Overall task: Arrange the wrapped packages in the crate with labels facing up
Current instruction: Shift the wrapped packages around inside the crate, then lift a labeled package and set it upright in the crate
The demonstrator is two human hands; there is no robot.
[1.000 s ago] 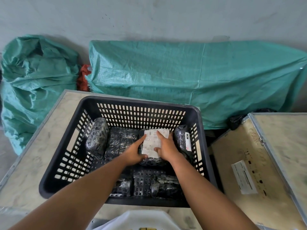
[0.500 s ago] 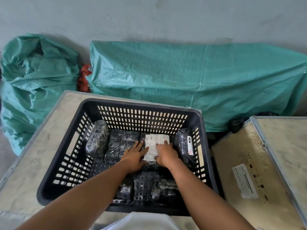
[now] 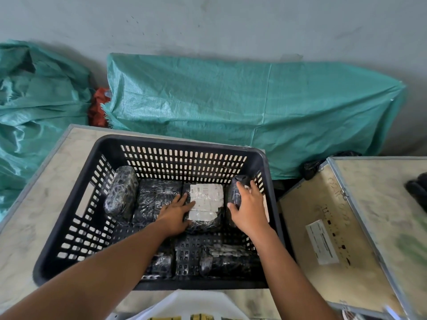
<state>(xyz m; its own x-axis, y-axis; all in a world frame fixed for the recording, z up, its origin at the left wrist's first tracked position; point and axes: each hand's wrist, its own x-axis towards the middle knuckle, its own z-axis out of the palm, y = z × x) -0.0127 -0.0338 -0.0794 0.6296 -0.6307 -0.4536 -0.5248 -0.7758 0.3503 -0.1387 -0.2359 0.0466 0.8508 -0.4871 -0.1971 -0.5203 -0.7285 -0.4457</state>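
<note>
The left hand (image 3: 174, 214) lies flat, fingers spread, beside the labelled package (image 3: 205, 205), label up in the back row of the black crate (image 3: 76, 227) on the counter (image 3: 25, 218). The right hand (image 3: 248, 207) cups the rightmost package (image 3: 234, 192), likely turning it. Four packages line the back; two near ones look unsorted.

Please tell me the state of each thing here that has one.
labelled package: lying flat, label up
far-right package: on edge against crate wall
crate: partly filled
left hand: flat beside labelled package
right hand: gripping far-right package
</note>
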